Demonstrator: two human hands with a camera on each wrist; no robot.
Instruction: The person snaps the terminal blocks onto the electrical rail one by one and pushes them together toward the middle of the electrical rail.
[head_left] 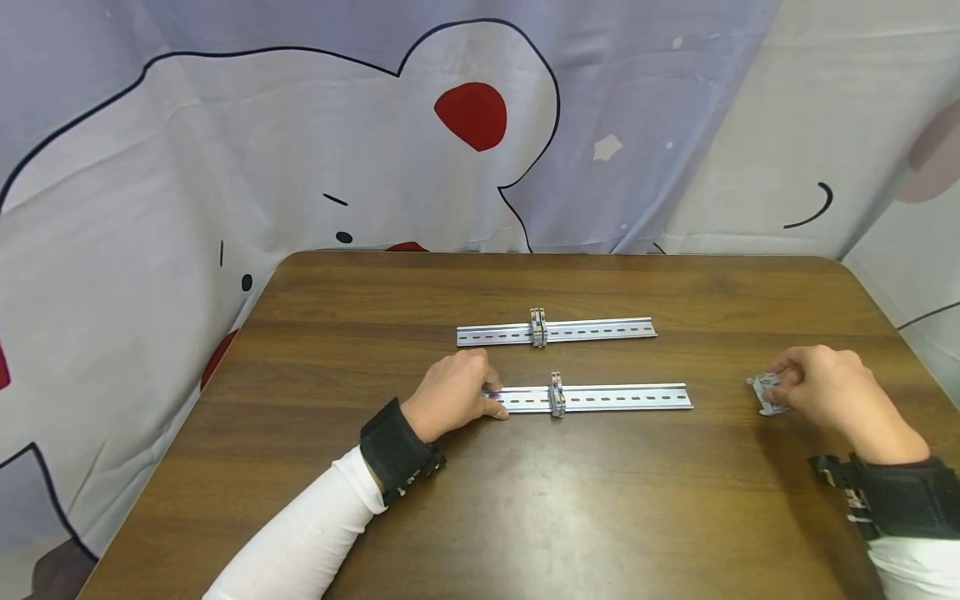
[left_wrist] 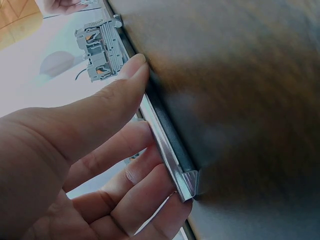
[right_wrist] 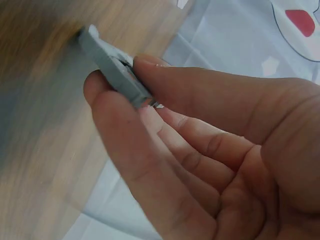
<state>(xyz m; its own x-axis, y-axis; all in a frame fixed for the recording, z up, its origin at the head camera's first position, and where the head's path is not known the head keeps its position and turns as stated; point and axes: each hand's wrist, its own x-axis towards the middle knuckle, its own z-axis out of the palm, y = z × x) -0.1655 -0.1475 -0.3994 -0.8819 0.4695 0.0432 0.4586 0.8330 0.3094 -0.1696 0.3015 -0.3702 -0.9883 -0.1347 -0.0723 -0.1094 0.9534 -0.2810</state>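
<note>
On the table lies a slotted metal DIN rail [head_left: 622,398], the nearer of two, with grey terminal blocks [head_left: 557,395] clipped on left of its middle. My left hand [head_left: 456,393] grips this rail's left end; in the left wrist view the thumb lies along one edge of the rail [left_wrist: 162,140] and the fingers on the other. Off to the right, beyond the rail's right end, my right hand [head_left: 836,398] pinches a loose grey terminal block [head_left: 763,392]. The right wrist view has that terminal block [right_wrist: 111,67] between thumb and fingertips, its lower end partly hidden by them.
Behind the near rail, roughly parallel to it, lies a second DIN rail [head_left: 600,330] carrying several terminal blocks [head_left: 538,328]. The brown wooden table [head_left: 585,517] ends at the back against a printed cloth [head_left: 300,142].
</note>
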